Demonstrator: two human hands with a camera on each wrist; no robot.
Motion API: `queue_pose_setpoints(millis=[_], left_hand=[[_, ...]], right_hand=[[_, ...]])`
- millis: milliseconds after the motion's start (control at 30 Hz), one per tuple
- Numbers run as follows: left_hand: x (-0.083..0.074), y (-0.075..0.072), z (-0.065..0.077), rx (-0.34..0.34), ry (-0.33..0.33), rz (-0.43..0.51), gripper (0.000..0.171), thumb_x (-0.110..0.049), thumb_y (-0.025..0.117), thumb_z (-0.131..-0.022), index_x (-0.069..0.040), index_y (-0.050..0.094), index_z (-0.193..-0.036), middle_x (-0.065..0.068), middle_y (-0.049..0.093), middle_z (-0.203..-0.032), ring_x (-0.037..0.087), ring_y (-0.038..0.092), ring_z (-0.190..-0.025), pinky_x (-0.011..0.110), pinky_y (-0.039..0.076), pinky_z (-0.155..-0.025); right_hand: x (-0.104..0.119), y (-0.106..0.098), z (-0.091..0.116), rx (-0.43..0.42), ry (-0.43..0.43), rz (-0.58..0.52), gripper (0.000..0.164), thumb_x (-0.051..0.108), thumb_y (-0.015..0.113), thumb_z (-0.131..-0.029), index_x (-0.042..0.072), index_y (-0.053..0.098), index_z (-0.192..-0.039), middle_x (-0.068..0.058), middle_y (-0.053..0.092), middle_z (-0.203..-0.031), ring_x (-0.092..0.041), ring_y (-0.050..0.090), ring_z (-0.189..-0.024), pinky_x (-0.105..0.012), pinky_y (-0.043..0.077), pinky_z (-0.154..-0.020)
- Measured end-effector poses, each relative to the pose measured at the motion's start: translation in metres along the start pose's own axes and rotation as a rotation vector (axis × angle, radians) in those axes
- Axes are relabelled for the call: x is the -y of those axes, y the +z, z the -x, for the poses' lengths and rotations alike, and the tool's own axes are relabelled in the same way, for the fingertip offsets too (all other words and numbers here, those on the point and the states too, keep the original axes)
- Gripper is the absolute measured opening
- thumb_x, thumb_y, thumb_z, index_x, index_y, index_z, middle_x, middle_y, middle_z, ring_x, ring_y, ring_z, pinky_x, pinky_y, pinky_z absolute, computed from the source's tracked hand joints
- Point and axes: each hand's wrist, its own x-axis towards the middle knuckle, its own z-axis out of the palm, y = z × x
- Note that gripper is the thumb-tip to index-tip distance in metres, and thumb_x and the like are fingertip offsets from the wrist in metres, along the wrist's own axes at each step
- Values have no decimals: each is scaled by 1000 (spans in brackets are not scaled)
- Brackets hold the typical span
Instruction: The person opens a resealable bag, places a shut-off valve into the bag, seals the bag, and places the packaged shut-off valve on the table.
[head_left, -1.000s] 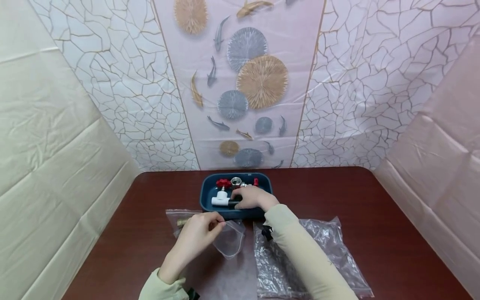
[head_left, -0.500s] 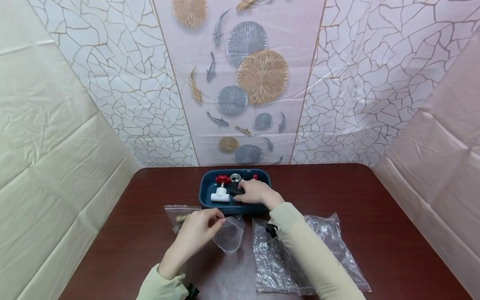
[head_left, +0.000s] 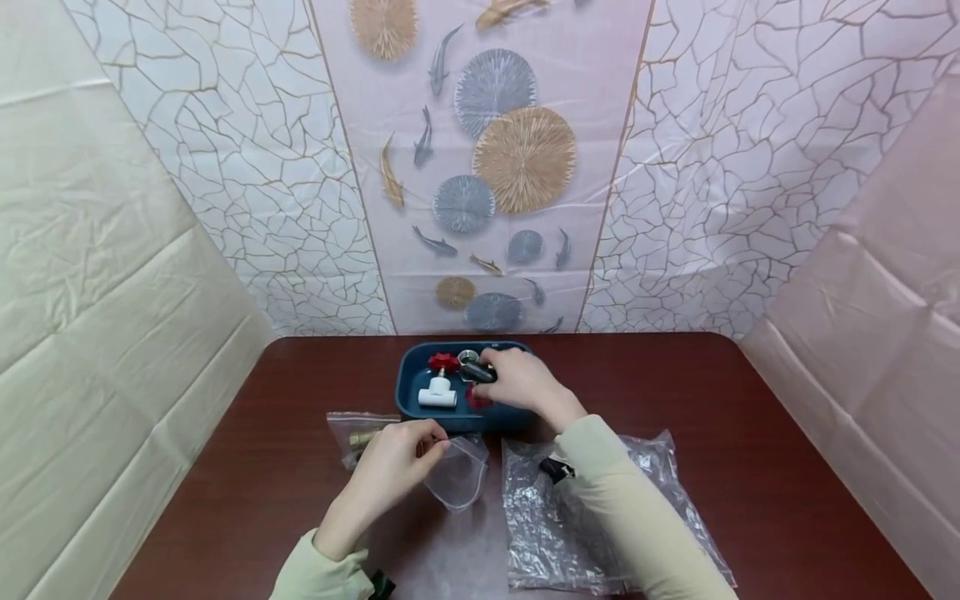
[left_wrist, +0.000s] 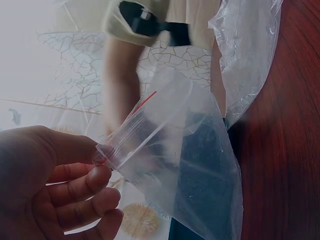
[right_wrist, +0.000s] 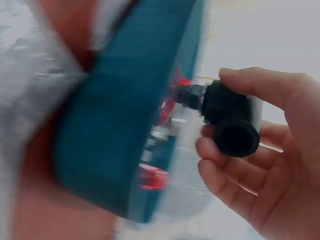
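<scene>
My right hand point(head_left: 519, 382) grips a black tee-shaped stop valve point(head_left: 478, 372) over the blue tray point(head_left: 408, 412). In the right wrist view the black valve body point(right_wrist: 227, 107) sits between thumb and fingers, its round opening facing the camera. A metal stem leads from it to a red handwheel point(right_wrist: 167, 107). My left hand point(head_left: 393, 462) pinches the top corner of a small clear zip bag point(head_left: 457, 475) in front of the tray. Close up, that bag point(left_wrist: 200, 165) hangs from the thumb and forefinger and looks to have nothing in it.
Inside the tray lie a white tee valve point(head_left: 437, 395) with a red handwheel and a metal hex fitting point(head_left: 468, 358). Left of the left hand is another zip bag point(head_left: 348, 427) with a brass fitting point(head_left: 362, 437). A large crinkled plastic bag point(head_left: 540, 533) lies under the right forearm.
My right hand has drawn the black valve up and to the right, away from the white valve, and its red handwheel now shows. The left hand has stayed in place.
</scene>
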Motion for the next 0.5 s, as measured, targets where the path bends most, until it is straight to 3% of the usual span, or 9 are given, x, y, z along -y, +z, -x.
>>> queue_pose_setpoints(millis=[233,500], left_hand=[[1,-1,-1,-26,9,10,6,-19,77,-90,-19,72,-87,-14,55,-71,2,46,-58,23,43,-56],[2,0,1,-98,17,16,5,-14,77,-89,-17,73,-89,-10,59,-79,4,48,-61,23,44,-55]], right_hand=[[20,-43,27,-108,-71,-79,43,41,73,-92,16,64,-124,3,66,-91,-15,56,-66,-33,47,-61],[47,-41,76,-201,-267,-105,35,40,76,-90,20,66,-118,8,66,-97,-10,55,-72,-29,47,-63]])
